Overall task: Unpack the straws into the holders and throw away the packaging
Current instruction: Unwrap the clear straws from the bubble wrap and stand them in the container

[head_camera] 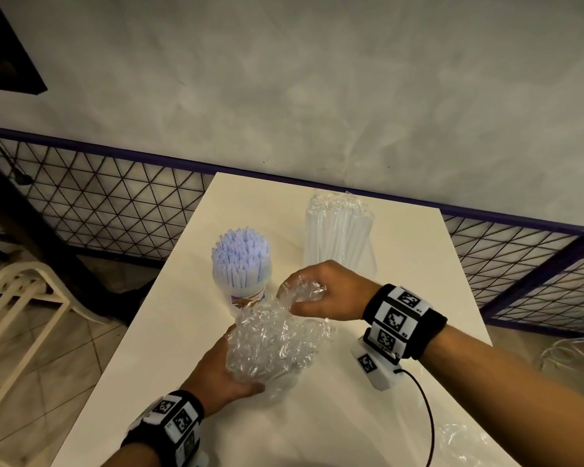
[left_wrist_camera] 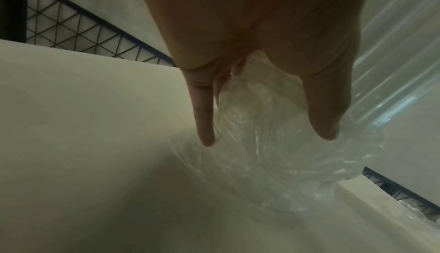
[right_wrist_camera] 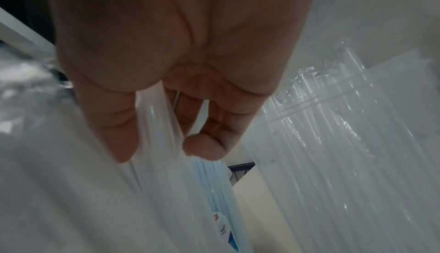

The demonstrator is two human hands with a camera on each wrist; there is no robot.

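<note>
Both hands hold a crumpled clear plastic packaging (head_camera: 277,342) above the middle of the white table (head_camera: 169,332). My left hand (head_camera: 236,362) grips its lower bulk from the left, thumb underneath. My right hand (head_camera: 297,298) pinches its top end. A clear holder (head_camera: 241,291) full of white straws (head_camera: 240,254) stands just behind the packaging. A sealed pack of clear straws (head_camera: 339,230) stands upright behind my right hand. In the wrist views my left hand (left_wrist_camera: 266,138) closes round the packaging (left_wrist_camera: 281,163), and my right hand (right_wrist_camera: 164,151) pinches film beside the straw pack (right_wrist_camera: 333,144).
Another loose piece of clear plastic (head_camera: 462,443) lies at the table's near right edge. A black cable (head_camera: 427,416) runs from my right wrist. A wire mesh fence (head_camera: 115,203) runs behind the table, and a white plastic chair (head_camera: 24,298) stands on the left.
</note>
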